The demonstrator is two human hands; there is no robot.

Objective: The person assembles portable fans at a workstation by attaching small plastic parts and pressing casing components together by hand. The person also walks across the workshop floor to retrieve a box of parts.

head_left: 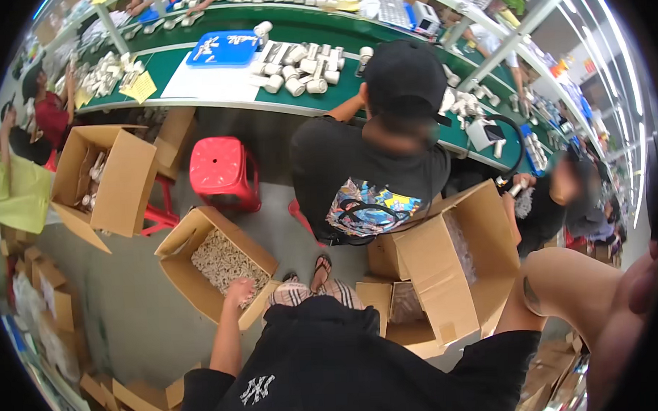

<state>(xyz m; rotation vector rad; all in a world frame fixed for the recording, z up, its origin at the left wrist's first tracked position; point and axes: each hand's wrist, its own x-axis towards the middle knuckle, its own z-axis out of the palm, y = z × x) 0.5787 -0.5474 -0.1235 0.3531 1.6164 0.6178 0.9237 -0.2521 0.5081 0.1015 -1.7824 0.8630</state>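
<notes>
My left hand (240, 289) reaches down into an open cardboard box (189, 291) on the floor. The box holds a heap of small beige parts (224, 260), too small to name. The hand lies at the near right side of the heap, its fingers looking loosely stretched over the parts; nothing shows held. My right arm is bent up close to the camera. The right hand (642, 285) is at the picture's right rim, partly cut off and dark, so whether it holds anything is hidden.
A person in a black cap (406, 76) sits ahead at a green workbench (186, 51) covered with white cylindrical parts (302, 65). A red stool (219, 169) stands beyond my box. Tall open cartons (437, 281) stand at right, another carton (129, 180) at left. More people work nearby.
</notes>
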